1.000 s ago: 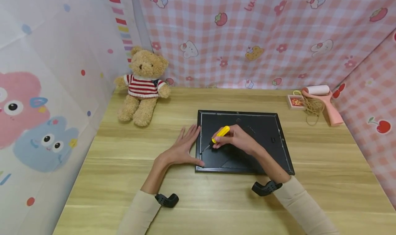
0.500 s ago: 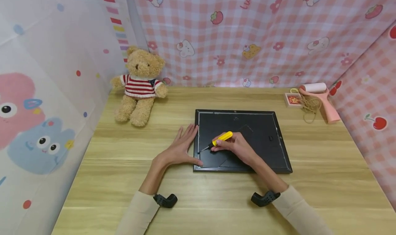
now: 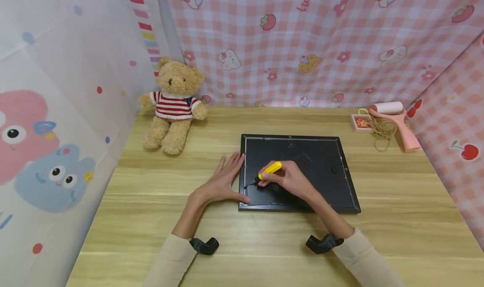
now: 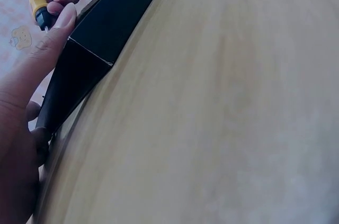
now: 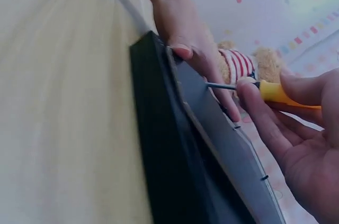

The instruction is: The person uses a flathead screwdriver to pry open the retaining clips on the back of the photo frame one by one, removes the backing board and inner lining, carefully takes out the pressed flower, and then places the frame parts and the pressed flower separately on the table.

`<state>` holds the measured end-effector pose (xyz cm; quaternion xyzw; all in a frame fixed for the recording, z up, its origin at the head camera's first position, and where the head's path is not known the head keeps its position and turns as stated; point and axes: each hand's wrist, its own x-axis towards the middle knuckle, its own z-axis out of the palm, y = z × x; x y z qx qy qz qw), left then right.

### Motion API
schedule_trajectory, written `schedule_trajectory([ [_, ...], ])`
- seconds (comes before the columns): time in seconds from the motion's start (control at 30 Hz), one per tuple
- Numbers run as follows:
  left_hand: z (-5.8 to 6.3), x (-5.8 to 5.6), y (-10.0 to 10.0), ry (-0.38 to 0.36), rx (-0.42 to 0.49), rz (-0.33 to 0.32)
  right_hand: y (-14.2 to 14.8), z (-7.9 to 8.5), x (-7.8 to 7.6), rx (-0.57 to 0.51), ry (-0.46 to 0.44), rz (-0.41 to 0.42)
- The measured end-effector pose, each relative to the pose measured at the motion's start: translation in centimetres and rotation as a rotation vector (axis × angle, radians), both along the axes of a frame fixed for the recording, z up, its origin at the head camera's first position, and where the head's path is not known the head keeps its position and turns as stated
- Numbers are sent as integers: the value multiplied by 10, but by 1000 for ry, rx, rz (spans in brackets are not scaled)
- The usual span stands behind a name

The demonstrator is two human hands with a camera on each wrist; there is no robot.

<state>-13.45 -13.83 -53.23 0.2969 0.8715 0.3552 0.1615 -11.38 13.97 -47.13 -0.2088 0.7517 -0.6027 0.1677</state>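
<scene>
A black picture frame (image 3: 321, 152) lies back side up on the wooden table, small metal tabs along the rim of its backing board. My left hand (image 3: 220, 184) spreads along its left edge, fingers against the outer side and thumb over the near left corner. In my right hand (image 3: 289, 178) I grip a screwdriver (image 3: 273, 167) by its yellow and black handle. Its thin metal shaft slants down to the left, the tip at the inner left edge between my left thumb and fingers. From the right wrist, the shaft (image 5: 221, 86) reaches just above the grey backing board (image 5: 233, 142).
A teddy bear (image 3: 174, 106) in a striped sweater sits at the back left. At the back right are a pink-handled roller (image 3: 404, 131), a small framed box (image 3: 361, 122) and a bundle of twine (image 3: 383, 128). Patterned cloths (image 3: 280, 47) hang behind the table.
My right hand and the screwdriver handle have dipped a little, so the screwdriver leans flatter, its tip staying at the left rim. My left hand keeps its place on the frame.
</scene>
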Motion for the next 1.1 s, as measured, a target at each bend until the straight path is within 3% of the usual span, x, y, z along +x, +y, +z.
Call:
schedule_trajectory([
  [0.13,1,-1,0,-8,5,-5,-8,5,7,52,78,-41],
  [0.37,13,-1,0,-19,-16,-19,-25,19,14,186,286,-38],
  [0.53,17,1,2,-30,-53,-15,-32,23,19,243,349,-19],
  [0.8,10,0,-2,-28,1,-9,-52,32,23,344,488,-8],
  [0.97,5,-1,0,-27,16,-8,-54,34,24,365,486,-30],
  [1.1,4,-1,0,-4,20,-9,-32,33,21,250,408,-148],
])
